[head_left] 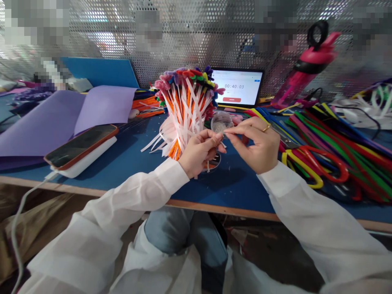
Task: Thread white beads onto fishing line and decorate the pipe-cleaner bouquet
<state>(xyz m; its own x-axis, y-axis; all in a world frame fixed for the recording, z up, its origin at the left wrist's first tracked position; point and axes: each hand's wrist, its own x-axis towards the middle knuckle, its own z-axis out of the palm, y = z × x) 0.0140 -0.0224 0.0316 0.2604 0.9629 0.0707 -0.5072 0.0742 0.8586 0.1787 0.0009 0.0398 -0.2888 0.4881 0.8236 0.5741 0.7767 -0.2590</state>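
Note:
My left hand [202, 152] is closed in a pinch in front of the bouquet, its thumb and forefinger pressed together. Close by on the right, my right hand [255, 143] also pinches, fingertips almost meeting the left ones. What lies between the fingers is too small to name. Behind the hands stands a bundle of pipe-cleaner flowers [186, 102] with orange stems, colourful heads and pale pink ribbons. A small clear round tub [221, 122] with tiny bits in it sits just beyond my fingertips. Beneath my left hand, a round dark-and-orange object [214, 163] is partly hidden.
On the right lie scissors with red and yellow handles [324, 163] and many coloured pipe cleaners [352, 143]. A pink bottle [306, 69] and a screen showing a timer [234, 87] stand behind. Purple sheets [104, 106] and a phone [82, 147] on a white block are left.

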